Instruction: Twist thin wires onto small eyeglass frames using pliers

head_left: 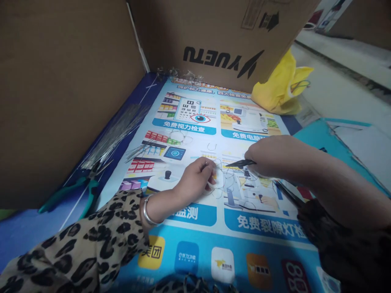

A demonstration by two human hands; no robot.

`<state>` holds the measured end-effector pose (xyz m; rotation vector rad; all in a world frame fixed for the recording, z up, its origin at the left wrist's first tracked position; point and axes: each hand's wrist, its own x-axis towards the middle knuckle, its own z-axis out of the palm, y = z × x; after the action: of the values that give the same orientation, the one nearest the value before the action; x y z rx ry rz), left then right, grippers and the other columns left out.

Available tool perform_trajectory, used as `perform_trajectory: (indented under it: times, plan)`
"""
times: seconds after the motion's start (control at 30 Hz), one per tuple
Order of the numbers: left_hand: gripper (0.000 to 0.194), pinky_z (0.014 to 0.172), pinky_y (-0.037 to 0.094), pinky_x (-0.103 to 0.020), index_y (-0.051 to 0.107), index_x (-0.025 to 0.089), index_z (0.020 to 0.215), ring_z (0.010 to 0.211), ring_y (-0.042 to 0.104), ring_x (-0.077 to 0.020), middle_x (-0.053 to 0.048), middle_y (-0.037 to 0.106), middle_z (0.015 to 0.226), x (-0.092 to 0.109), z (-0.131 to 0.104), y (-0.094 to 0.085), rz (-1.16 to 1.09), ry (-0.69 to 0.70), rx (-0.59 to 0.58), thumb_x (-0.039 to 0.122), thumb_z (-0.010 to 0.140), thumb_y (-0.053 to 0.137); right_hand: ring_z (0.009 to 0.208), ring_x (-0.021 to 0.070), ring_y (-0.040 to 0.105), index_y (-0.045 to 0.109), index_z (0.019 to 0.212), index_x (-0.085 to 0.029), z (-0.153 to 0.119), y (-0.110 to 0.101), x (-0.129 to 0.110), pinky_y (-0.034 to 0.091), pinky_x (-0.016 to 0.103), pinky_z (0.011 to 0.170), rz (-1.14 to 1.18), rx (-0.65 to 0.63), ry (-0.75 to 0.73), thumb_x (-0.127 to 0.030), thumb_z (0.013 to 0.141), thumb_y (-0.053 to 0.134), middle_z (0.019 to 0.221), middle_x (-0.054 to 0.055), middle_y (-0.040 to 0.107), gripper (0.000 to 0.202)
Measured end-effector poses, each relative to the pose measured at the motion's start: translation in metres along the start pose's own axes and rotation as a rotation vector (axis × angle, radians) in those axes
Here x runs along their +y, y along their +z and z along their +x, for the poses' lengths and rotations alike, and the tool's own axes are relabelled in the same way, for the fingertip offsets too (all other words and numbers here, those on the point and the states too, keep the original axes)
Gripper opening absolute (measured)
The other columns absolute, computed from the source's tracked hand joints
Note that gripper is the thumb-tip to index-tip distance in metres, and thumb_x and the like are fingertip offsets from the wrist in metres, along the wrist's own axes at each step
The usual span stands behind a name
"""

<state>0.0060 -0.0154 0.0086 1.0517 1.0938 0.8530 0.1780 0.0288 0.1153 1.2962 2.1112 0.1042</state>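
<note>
Near the middle of the head view, my left hand (197, 178) is closed in a pinch on a thin wire piece (217, 167) bent into curves. Right of it, my right hand (267, 156) is wrapped round a dark pointed tool, its narrow black tip (238, 163) directed left at the wire. The tool's handles are mostly hidden under the hand. Several thin wire loops (230, 183) lie on the printed poster (189, 221) between and below the hands. A small U-shaped wire (211, 146) rests just above my left hand.
Cardboard walls (70, 81) stand left and behind. A bundle of straight wires (113, 130) and green-handled pliers (91, 189) lie at left. Small wire pieces (189, 76) sit at the back. At the right are a yellow bag (275, 91) and a teal board (320, 140).
</note>
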Motion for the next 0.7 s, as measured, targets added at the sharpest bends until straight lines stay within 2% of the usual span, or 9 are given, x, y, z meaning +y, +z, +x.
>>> perform_trajectory:
  times: [0.13, 0.33, 0.53, 0.7]
  plan:
    - [0.011, 0.040, 0.040, -0.017, 0.052, 0.017, 0.081, 0.045, 0.048, -0.0069, 0.002, 0.053, 0.063, -0.001, 0.001, -0.001, 0.038, 0.038, 0.020, 0.023, 0.085, 0.045, 0.052, 0.0142, 0.044, 0.065, 0.069, -0.021, 0.002, -0.005, 0.001, 0.027, 0.029, 0.048, 0.009, -0.016, -0.030, -0.029, 0.069, 0.052, 0.065, 0.006, 0.061, 0.015]
    - [0.011, 0.042, 0.042, -0.019, 0.050, 0.016, 0.080, 0.051, 0.051, -0.0081, 0.000, 0.054, 0.070, 0.001, -0.004, 0.002, -0.287, -0.043, 0.054, 0.027, 0.084, 0.048, 0.059, 0.0177, 0.050, 0.065, 0.072, -0.023, 0.005, -0.026, -0.003, 0.030, 0.029, 0.050, 0.016, -0.070, 0.047, -0.026, 0.070, 0.049, 0.071, 0.006, 0.062, 0.017]
    - [0.015, 0.042, 0.041, -0.019, 0.050, 0.017, 0.077, 0.051, 0.050, -0.0084, 0.000, 0.055, 0.068, -0.001, -0.003, 0.002, -0.211, -0.013, 0.065, 0.030, 0.084, 0.049, 0.061, 0.0205, 0.053, 0.064, 0.068, -0.022, 0.009, -0.025, -0.002, 0.032, 0.030, 0.049, -0.015, -0.038, 0.031, -0.022, 0.068, 0.049, 0.071, 0.008, 0.063, 0.014]
    - [0.015, 0.042, 0.041, -0.019, 0.049, 0.018, 0.077, 0.049, 0.048, -0.0082, 0.001, 0.054, 0.065, -0.002, -0.002, 0.001, -0.125, 0.019, 0.061, 0.031, 0.084, 0.048, 0.059, 0.0200, 0.052, 0.064, 0.067, -0.022, 0.011, -0.021, 0.000, 0.030, 0.030, 0.049, 0.030, -0.058, 0.044, -0.026, 0.067, 0.052, 0.070, 0.008, 0.063, 0.013]
